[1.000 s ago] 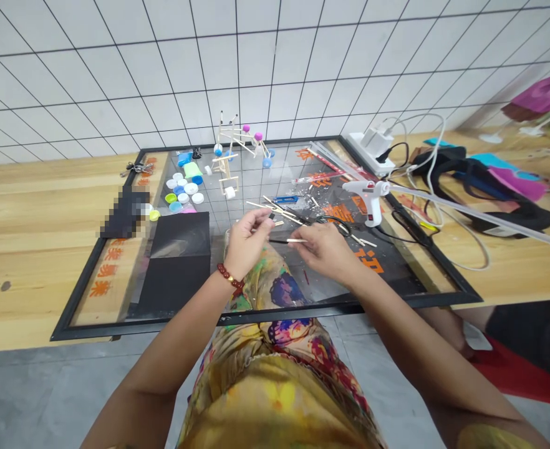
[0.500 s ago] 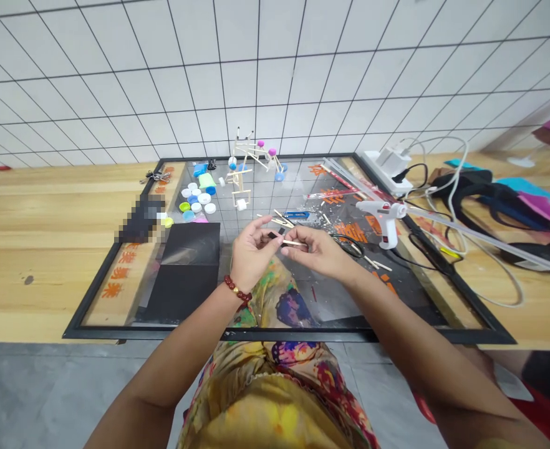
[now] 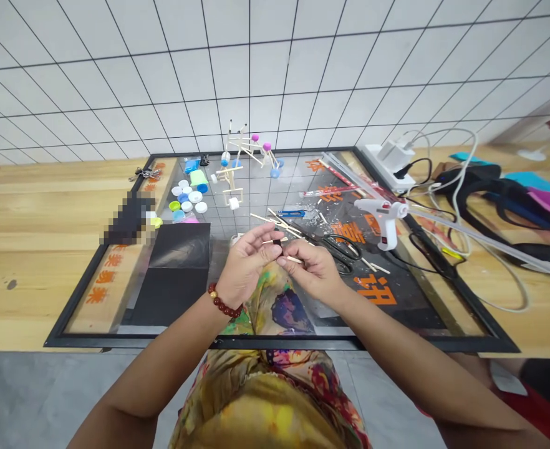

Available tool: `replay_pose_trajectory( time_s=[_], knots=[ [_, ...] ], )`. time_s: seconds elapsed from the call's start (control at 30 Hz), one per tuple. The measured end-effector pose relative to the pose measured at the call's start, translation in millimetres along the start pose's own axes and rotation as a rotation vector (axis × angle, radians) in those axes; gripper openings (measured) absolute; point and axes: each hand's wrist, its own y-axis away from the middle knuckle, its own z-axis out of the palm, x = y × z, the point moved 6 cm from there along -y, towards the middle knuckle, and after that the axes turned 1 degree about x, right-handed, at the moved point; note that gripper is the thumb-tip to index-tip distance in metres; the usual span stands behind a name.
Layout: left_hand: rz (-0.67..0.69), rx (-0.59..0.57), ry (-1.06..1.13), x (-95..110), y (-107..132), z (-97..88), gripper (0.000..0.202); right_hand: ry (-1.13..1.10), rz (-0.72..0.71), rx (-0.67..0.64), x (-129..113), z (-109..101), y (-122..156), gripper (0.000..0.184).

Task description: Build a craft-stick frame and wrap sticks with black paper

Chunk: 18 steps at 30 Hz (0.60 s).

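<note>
Between the thumb and fingers of my left hand (image 3: 240,268) is a small black strip (image 3: 277,243), apparently paper. My right hand (image 3: 316,273) pinches a thin wooden stick (image 3: 294,259), and its fingertips meet the strip's lower end. Both hands are close together above the glass-topped board (image 3: 237,342). Just beyond them lie black-handled scissors (image 3: 352,249), partly hidden by my right hand, and several loose wooden sticks (image 3: 268,219). A blue utility knife (image 3: 291,213) rests behind the sticks.
Black sheets (image 3: 169,293) lie to the left, with several round lids (image 3: 195,197) behind. Stick models with coloured beads (image 3: 232,181) stand at the back. On the right are a white glue gun (image 3: 385,219), clear glue sticks (image 3: 340,169), a power strip (image 3: 387,168) and tangled cables.
The black strip has turned more upright between my fingers. My right hand has shifted slightly down, and more of the scissors shows. The whole view has moved a little.
</note>
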Motion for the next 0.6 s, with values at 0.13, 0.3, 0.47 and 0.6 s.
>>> replay_pose_trajectory(
  time_s=[0.13, 0.3, 0.47, 0.6],
  knots=[
    [-0.020, 0.019, -0.053, -2.8, 0.2, -1.1, 0.026, -0.007, 0.048, 0.004, 1.4, -1.2, 0.0, 0.023],
    [-0.012, 0.100, -0.037, 1.5, -2.6, -8.2, 0.030, -0.268, 0.262, 0.051, 15.0, -10.9, -5.4, 0.025],
    [-0.101, 0.110, -0.087, 0.0, -4.6, -11.9, 0.030, -0.695, 0.570, -0.014, 30.4, -19.4, -12.6, 0.019],
    [-0.208, 0.064, -0.151, -11.7, -4.1, -9.7, 0.027, -0.854, 0.746, -0.078, 36.4, -20.9, -9.7, 0.030]
  ],
)
